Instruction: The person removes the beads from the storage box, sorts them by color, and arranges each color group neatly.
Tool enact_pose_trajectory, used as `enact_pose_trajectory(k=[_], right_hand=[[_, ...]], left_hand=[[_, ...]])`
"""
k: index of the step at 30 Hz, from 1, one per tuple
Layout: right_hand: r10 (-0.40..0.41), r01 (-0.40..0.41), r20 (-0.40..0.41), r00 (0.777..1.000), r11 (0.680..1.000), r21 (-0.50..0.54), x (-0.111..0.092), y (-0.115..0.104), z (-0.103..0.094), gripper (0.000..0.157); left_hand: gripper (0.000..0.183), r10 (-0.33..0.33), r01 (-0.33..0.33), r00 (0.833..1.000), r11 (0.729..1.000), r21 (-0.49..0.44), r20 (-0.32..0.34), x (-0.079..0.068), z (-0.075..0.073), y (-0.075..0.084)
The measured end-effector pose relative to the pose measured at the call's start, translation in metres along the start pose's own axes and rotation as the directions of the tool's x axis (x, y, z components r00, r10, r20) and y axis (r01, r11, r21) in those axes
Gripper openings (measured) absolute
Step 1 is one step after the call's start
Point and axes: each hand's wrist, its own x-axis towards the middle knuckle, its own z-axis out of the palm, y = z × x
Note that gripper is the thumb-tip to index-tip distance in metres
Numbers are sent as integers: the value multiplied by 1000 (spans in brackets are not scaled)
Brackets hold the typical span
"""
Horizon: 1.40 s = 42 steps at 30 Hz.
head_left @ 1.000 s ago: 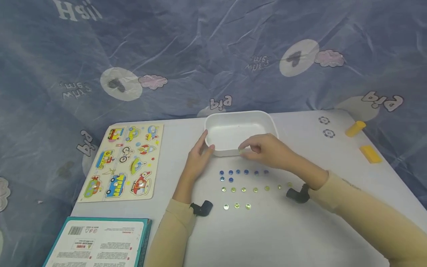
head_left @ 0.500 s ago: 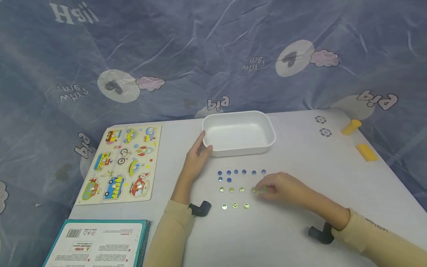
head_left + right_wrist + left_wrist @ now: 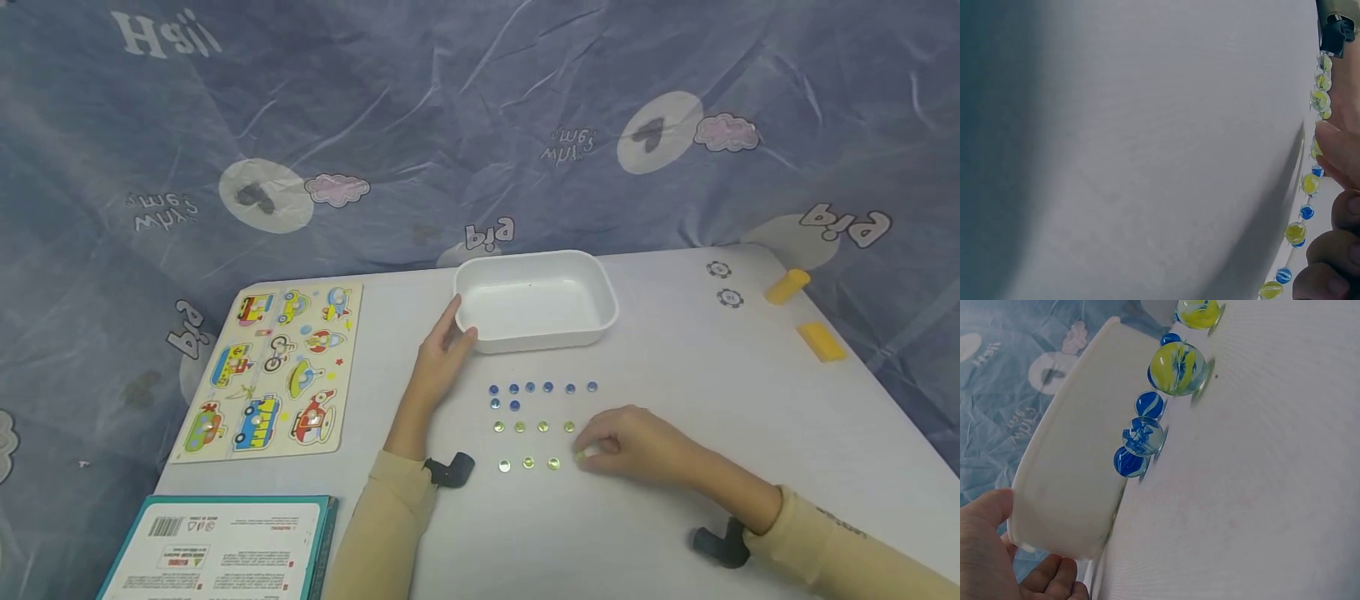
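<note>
My left hand [image 3: 442, 362] grips the near left corner of a white plastic tray [image 3: 543, 340], thumb at the rim and fingers around the side; no marbles show inside it. My right hand [image 3: 637, 442] pinches a yellow-green glass marble [image 3: 1316, 147] between thumb and forefinger, low over the table. It is just right of a short row of three yellowish marbles [image 3: 528, 462]. Behind that lies another yellow-green row [image 3: 521, 427], its right end close to my right fingers. Blue marbles [image 3: 530, 387] lie in two lines nearer the tray.
A wooden picture puzzle board [image 3: 273, 371] lies at the left, with a teal-edged box [image 3: 232, 542] in front of it. At the far right are a yellow cylinder [image 3: 787, 287] and a yellow block [image 3: 822, 342]. A patterned blue cloth [image 3: 420, 125] hangs behind the table.
My right hand has come from the tray's front edge down past the yellow-green row to the front row. Fewer marbles show in that yellow-green row. My left hand stays on the tray.
</note>
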Motion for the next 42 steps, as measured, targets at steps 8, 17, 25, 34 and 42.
enact_pose_trajectory(k=[8, 17, 25, 34, 42], right_hand=[[2, -2, 7, 1000, 1000, -25, 1, 1, 3, 15], [-25, 26, 10, 1000, 998, -60, 3, 0, 1, 19], [-108, 109, -37, 993, 993, 34, 9, -6, -25, 15], [-146, 157, -222, 964, 987, 33, 45, -11, -65, 20], [-198, 189, -272, 942, 980, -57, 95, -18, -82, 22]], left_hand=[[60, 4, -4, 1000, 1000, -18, 4, 0, 0, 0], [59, 2, -2, 1000, 1000, 0, -9, -1, 0, 0], [58, 7, -7, 1000, 1000, -12, -12, 1, -1, -1], [59, 8, -8, 1000, 1000, 5, -14, 0, 0, 0], [60, 7, -7, 1000, 1000, 7, -18, 0, 1, 1]])
